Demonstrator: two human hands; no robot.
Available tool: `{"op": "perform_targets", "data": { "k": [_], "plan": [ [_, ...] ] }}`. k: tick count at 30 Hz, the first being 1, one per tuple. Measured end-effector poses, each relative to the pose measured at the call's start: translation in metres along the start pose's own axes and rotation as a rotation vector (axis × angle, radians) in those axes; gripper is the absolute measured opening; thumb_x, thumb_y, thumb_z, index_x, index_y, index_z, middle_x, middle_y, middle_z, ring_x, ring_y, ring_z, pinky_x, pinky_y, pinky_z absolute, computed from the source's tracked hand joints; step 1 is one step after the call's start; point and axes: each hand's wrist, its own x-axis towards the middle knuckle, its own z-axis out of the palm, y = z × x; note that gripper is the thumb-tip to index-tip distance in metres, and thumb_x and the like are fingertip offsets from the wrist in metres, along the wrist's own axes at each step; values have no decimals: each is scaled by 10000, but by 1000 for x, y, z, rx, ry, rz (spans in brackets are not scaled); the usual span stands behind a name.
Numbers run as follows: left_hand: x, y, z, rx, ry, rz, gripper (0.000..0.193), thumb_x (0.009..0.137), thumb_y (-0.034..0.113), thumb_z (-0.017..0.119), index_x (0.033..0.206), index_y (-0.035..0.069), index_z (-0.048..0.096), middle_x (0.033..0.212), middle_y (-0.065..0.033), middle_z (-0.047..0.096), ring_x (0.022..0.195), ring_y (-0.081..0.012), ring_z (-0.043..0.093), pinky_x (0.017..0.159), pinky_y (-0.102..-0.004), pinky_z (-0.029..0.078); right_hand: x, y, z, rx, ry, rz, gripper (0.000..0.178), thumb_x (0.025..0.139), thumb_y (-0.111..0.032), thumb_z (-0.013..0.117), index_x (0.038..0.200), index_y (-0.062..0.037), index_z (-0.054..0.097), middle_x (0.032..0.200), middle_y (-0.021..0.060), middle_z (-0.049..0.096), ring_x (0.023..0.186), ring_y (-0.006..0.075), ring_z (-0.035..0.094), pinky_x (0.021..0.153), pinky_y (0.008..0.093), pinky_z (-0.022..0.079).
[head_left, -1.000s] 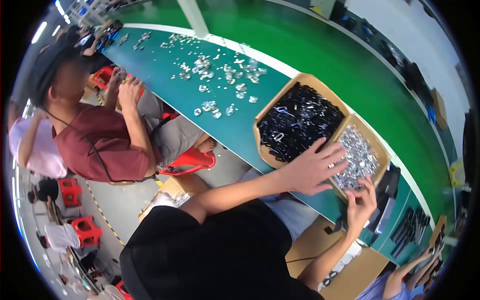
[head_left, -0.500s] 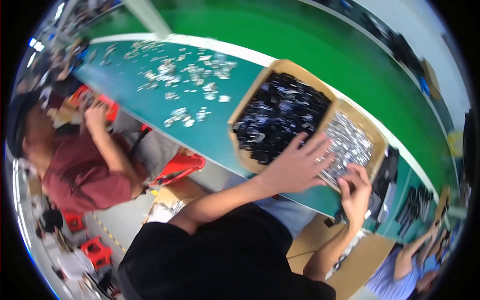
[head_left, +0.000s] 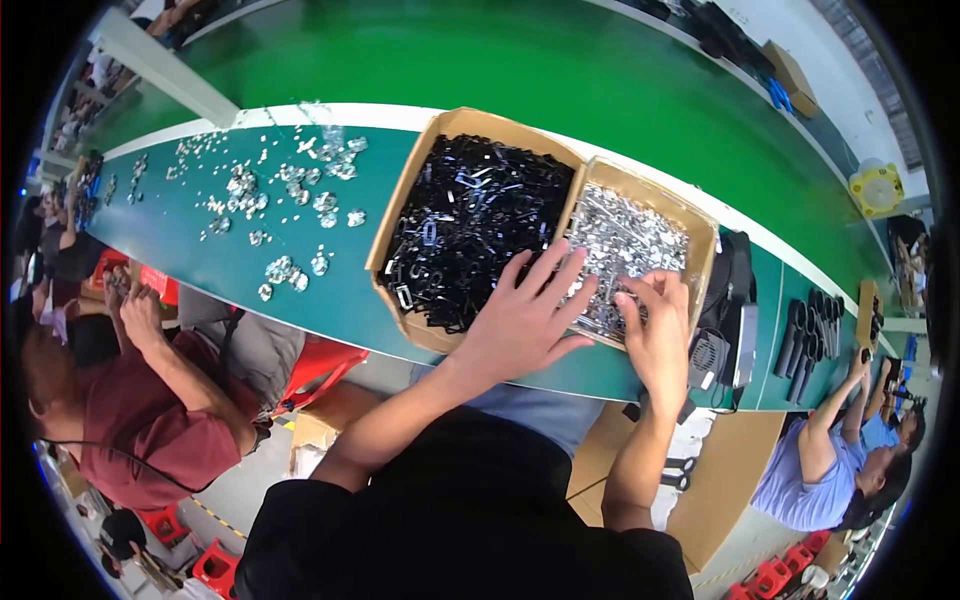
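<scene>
My left hand [head_left: 528, 318] reaches over the near end of the wall between two open cardboard trays, its fingers spread well apart, with the fingertips at the edge of a heap of small silver parts [head_left: 635, 228]. My right hand [head_left: 660, 335] curves over the near side of the same heap, thumb and forefinger bent toward each other; whether they are clamped on a piece, I cannot tell. The silver parts lie in the smaller tray [head_left: 702, 255], which sits against the right side of a larger tray [head_left: 452, 123] filled with black parts [head_left: 490, 220], some shaped like open loops. Both trays rest on a teal table [head_left: 345, 300] in front of me. To the left, clusters of shiny pieces [head_left: 285, 272] and loose bits are scattered along the tabletop. Just right of the smaller tray lies a black bag [head_left: 728, 275], and farther right is a group of long black objects [head_left: 797, 345]. At left, a co-worker in a maroon shirt [head_left: 165, 440] sits with both hands raised near the table's edge; at right, another person wears a pale purple shirt [head_left: 805, 480]. Beyond the table runs a bright green surface [head_left: 400, 60].
</scene>
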Motion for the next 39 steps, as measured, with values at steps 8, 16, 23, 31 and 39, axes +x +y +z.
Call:
{"op": "perform_targets", "data": {
  "k": [8, 16, 23, 31, 39],
  "plan": [
    [-6, 1, -4, 58, -6, 8, 637, 886, 508, 611, 1337, 67, 529, 1450, -172, 445, 1409, -345, 341, 1032, -532, 365, 4, 22, 9, 207, 81, 1, 228, 669, 58, 770, 877, -11, 708, 938, 130, 612, 918, 300, 589, 875, 376, 462],
    [-10, -1, 7, -1, 92, -13, 679, 834, 523, 665, 1308, 53, 537, 1436, -180, 444, 1414, -349, 324, 987, -542, 420, 1, 20, 13, 166, 48, -151, 200, 662, 126, 717, 826, 23, 664, 878, 102, 543, 818, 248, 549, 764, 355, 465],
    [-9, -3, 12, 13, 122, 11, 686, 813, 521, 678, 1288, 45, 541, 1424, -181, 454, 1418, -323, 317, 956, -523, 443, 8, 42, 21, 179, -11, -15, 277, 994, -164, 574, 1095, 79, 662, 961, 136, 556, 821, 242, 548, 728, 348, 458],
    [-9, -4, 13, 36, 132, 34, 718, 812, 550, 671, 1300, 45, 521, 1415, -173, 460, 1413, -324, 311, 950, -506, 434, 24, 54, 31, 215, -18, 195, 213, 957, -117, 627, 1074, 51, 684, 924, 73, 615, 753, 148, 518, 669, 297, 427],
    [-9, -5, 15, 25, 143, 47, 710, 819, 537, 671, 1300, 39, 513, 1403, -173, 468, 1396, -336, 331, 923, -502, 444, 28, 39, 25, 289, -41, 282, 201, 855, -44, 707, 1047, 15, 702, 895, 20, 625, 707, 109, 448, 660, 282, 409]
  ]
}}
